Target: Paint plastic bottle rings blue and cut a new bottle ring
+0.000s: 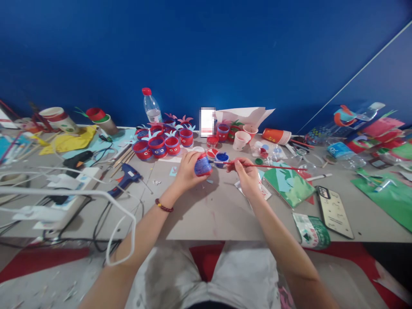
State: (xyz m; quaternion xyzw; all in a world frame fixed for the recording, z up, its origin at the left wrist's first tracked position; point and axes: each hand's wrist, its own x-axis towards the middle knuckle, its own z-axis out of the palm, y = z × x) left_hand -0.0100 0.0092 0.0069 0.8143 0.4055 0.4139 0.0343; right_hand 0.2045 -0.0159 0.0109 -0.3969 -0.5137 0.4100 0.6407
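Observation:
A small cup painted blue with red at its edges (202, 165) lies tilted in my left hand (187, 171), whose fingers wrap round it. My right hand (246, 175) pinches a long red paintbrush (273, 166). The brush lies nearly level, its bristle end close to the cup's right side; whether it touches cannot be made out. Just behind the brush stands an open pot of blue paint (221, 157), with a red paint pot (212, 140) farther back.
Painted cups with eyes (156, 147) stand at the back left by a bottle (151, 107). A glue gun (126, 178), power strip (69, 199) and cables lie left. Paper cups (277, 135), green sheets (289, 184) and a phone (334, 211) are on the right.

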